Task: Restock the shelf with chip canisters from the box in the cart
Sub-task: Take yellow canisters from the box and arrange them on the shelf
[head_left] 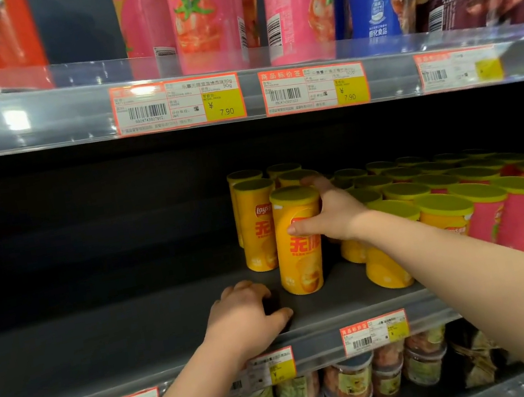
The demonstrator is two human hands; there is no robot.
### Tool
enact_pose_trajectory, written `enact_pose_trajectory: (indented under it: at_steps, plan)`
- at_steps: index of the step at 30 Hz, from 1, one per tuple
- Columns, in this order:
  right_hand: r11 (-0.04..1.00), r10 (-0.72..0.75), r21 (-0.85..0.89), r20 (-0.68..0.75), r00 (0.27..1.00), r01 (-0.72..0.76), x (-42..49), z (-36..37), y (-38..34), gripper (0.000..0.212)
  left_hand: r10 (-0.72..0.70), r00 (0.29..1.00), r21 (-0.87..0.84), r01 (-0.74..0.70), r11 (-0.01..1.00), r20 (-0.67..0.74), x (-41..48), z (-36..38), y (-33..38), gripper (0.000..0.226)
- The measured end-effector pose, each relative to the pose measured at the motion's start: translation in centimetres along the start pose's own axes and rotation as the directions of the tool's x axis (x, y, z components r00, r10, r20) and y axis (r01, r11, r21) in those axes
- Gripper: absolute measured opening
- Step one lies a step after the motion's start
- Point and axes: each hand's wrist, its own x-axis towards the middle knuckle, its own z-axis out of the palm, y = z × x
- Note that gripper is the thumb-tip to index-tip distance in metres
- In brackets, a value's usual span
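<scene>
A yellow chip canister (300,261) with a yellow-green lid stands upright near the front of the dark middle shelf (138,340). My right hand (328,211) grips its upper part from the right, thumb across the front, fingers behind. Several more yellow canisters (257,230) stand in rows right behind it. My left hand (245,315) rests on the shelf just left of and in front of the held canister, fingers loosely curled, holding nothing that I can make out. The box and the cart are out of view.
Pink canisters (516,211) and more yellow ones (383,268) fill the shelf's right half. Its left half is bare dark board. Tall pink, blue and purple canisters (209,16) stand on the shelf above; plastic jars (347,385) sit below. Price tags (177,103) line the shelf edges.
</scene>
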Motion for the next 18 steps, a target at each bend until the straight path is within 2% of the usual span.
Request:
enact_pose_trajectory:
  at_steps: [18]
  plan:
    - [0.999, 0.036, -0.008, -0.001, 0.999, -0.036, -0.37, -0.07, -0.76, 0.089, -0.001, 1.0, -0.021, 0.001, 1.0, -0.001, -0.3, -0.01, -0.04, 0.051]
